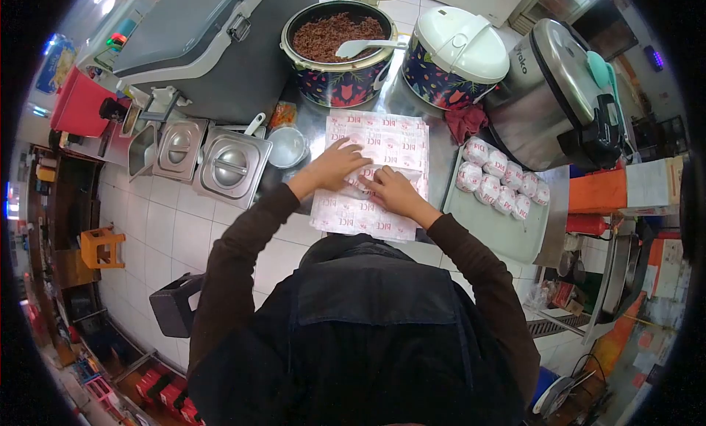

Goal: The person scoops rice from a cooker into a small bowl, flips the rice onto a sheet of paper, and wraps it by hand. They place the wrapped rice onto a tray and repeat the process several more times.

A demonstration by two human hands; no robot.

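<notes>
A stack of white wrapping paper (pixel 377 135) printed with red "RICE" lettering lies on the metal counter in front of me. On its middle, a sheet is folded over into a low bundle (pixel 359 183); what is inside stays hidden. My left hand (pixel 338 166) comes in from the left, fingers bent over the upper edge of that fold. From the right, my right hand (pixel 401 193) presses its curled fingers on the fold's other end. Both hands are closed on the paper, close to each other. Several wrapped round parcels (pixel 487 188) with the same print sit on a tray (pixel 507 237) to the right.
Behind the paper stands a patterned pot of dark reddish rice (pixel 331 38) with a white paddle (pixel 360 48) across it. A lidded patterned pot (pixel 460 47), a red cloth (pixel 465 123) and a large steel cooker (pixel 548 95) are right; lidded steel pans (pixel 232 165) and a bowl (pixel 287 147) left.
</notes>
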